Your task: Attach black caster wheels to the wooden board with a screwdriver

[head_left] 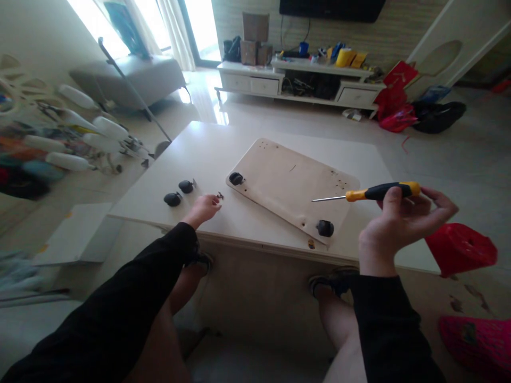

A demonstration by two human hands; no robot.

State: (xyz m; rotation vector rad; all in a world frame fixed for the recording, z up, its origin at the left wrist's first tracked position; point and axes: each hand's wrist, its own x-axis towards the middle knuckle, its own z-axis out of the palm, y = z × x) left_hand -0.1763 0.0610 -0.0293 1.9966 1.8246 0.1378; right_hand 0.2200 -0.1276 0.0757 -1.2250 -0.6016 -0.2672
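Observation:
In my right hand (403,218) is a yellow-and-black screwdriver (383,191), held above the table's right side with its shaft pointing left. My left hand (204,209) rests low at the tabletop, fingers drawn together beside a small pile of metal pieces (219,196) that look like screws. Whatever those fingertips pinch is too small to make out. A pale board (283,186) with rounded corners lies at the middle, bearing a black caster (236,178) at its left corner and another caster (325,228) at its near right corner. Two loose casters (172,199) (186,186) sit left of my left hand.
The white table (159,165) has its near edge just before my knees. A red container (461,247) stands by its right corner. A white box (77,234) is at the left. Further back are a TV cabinet (249,83), a grey bench (131,80) and bags (439,117).

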